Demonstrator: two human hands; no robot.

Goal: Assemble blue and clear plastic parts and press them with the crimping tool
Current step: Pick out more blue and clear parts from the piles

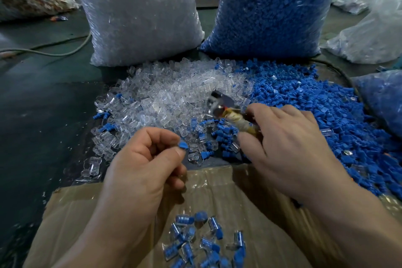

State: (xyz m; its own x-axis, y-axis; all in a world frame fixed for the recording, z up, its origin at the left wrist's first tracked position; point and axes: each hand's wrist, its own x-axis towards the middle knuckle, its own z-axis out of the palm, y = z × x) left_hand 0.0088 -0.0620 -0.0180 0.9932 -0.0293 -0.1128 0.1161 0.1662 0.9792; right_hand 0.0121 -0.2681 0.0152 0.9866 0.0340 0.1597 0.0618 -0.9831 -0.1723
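My left hand (143,165) pinches a small blue plastic part (183,144) between thumb and forefinger, above the box's far edge. To its right, my right hand (289,146) grips the cloth-wrapped handle of the crimping tool (219,106), whose metal head points away over the parts. A heap of loose clear parts (174,93) lies ahead at left and a heap of loose blue parts (315,111) at right. Several assembled blue-and-clear pieces (195,239) lie inside the cardboard box (87,213) in front of me.
A tall bag of clear parts (139,13) and a tall bag of blue parts (278,6) stand behind the heaps. A smaller bag of blue parts (382,98) sits at right. More plastic bags lie at the back. A cable (54,50) crosses the dark floor at left.
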